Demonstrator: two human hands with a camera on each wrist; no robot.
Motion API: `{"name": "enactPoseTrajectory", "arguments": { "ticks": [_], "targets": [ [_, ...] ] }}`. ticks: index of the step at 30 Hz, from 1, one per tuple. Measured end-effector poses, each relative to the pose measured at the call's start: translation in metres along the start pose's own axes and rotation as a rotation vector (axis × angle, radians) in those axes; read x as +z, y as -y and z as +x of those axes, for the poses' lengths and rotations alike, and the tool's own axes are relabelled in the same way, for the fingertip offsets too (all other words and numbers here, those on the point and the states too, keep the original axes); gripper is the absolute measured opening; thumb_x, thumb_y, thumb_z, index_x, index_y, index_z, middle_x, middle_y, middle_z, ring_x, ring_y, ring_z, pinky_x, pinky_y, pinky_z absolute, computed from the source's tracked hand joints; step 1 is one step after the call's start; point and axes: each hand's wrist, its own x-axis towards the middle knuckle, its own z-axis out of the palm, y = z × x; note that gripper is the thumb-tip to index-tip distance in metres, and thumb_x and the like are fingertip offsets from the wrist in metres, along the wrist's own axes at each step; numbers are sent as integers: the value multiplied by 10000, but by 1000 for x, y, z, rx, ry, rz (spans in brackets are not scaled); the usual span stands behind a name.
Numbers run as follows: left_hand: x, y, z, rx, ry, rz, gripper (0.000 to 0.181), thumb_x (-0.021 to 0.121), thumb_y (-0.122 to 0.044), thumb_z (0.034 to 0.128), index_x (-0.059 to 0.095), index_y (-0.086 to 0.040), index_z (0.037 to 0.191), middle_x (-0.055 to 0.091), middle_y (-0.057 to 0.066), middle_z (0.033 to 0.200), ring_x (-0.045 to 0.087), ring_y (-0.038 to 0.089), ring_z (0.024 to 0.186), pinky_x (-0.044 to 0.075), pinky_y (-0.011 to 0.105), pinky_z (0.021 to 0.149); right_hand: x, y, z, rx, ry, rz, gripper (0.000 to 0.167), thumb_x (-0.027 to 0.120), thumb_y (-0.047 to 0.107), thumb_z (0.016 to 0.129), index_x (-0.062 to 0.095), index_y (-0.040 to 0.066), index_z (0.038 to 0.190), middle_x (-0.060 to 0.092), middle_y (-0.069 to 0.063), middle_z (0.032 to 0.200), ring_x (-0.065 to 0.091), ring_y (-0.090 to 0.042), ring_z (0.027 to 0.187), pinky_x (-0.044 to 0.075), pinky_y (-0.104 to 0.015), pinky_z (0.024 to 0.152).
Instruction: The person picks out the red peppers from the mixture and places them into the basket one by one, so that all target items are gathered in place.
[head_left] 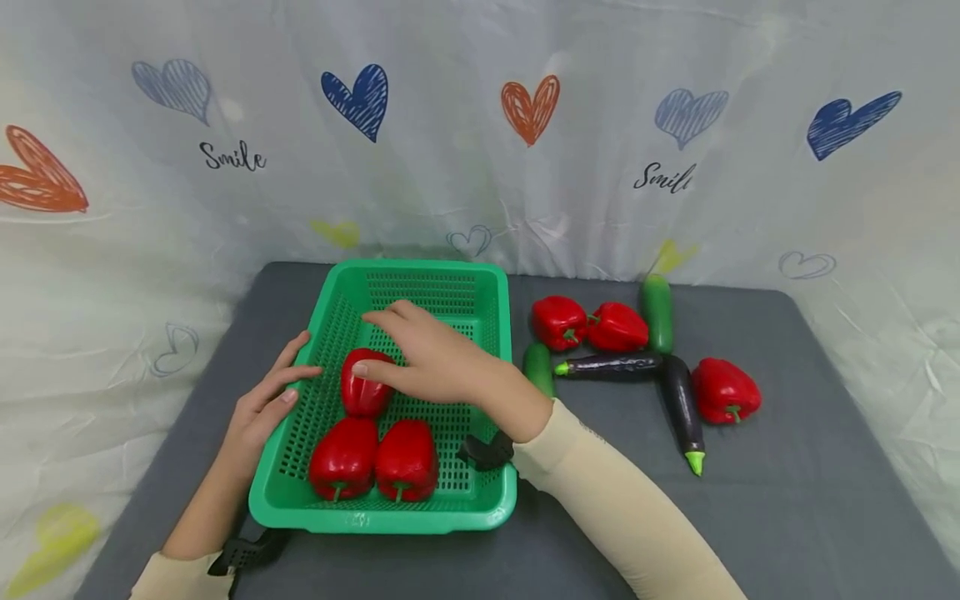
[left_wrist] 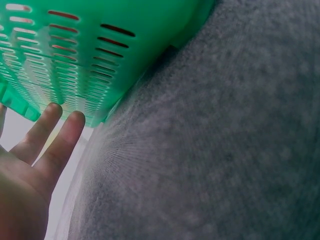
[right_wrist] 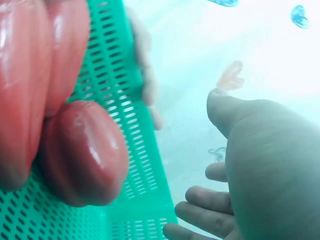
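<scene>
On a grey table point(head_left: 787, 483) before a pale curtain point(head_left: 450, 208) printed with hearts and the word "Smile", the head view shows a green basket point(head_left: 382, 522) with perforated walls, left of centre. Inside it lie 3 shiny red peppers: 1 near the middle point(head_left: 367, 396), and 2 side by side at the near end point(head_left: 343, 458). The left hand point(head_left: 258, 408) rests at the basket's left rim, fingers loosely extended and touching it, gripping no pepper. The right hand point(head_left: 435, 354) hovers over the basket, fingers spread and relaxed, with its thumb in front of the middle pepper; it holds nothing. To the right on the table are 3 more peppers point(head_left: 727, 390), 2 dark eggplants point(head_left: 611, 367) touching at 1 end, and 2 cucumbers point(head_left: 657, 312), 1 partly hidden by the right forearm. Both sleeves point(head_left: 630, 508) are cream.

In the left wrist view, 2 straight fingers of the left hand reach up beside the basket's slotted outer wall; red shows through some slots.

In the right wrist view, blurred peppers fill the basket at left. The right hand appears at right, thumb and fingers apart, clear of the peppers. Beyond the rim, the left hand's fingers are visible.
</scene>
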Motion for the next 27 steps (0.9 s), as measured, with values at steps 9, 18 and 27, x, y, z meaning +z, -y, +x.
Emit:
{"name": "enactPoseTrajectory", "arguments": {
  "ticks": [9,18,27],
  "targets": [
    [-1,2,-2,-12,-21,7,339,402,84,1081,591,203,1336,276,182,1782,190,235,1665,278,259,1223,-6,1,-11,-15,-115,60,744,630,577,1070,482,129,1645,513,-17,1548,496,-146,1379,507,-393,1110],
    [2,2,1,-2,-17,-1,343,415,83,1077,606,187,1342,272,196,1780,189,249,1668,269,272,1231,-13,-3,-23,-21,-181,86,716,659,544,1060,512,125,1623,519,-24,1566,494,-163,1415,500,-403,1129],
    [-1,7,0,65,-8,-13,351,392,119,1063,603,198,1332,283,222,1769,194,258,1666,265,261,1230,-18,-10,-34,1,-198,145,699,631,531,1081,492,129,1636,503,-3,1578,476,-136,1430,468,-409,1159]
  ]
}}
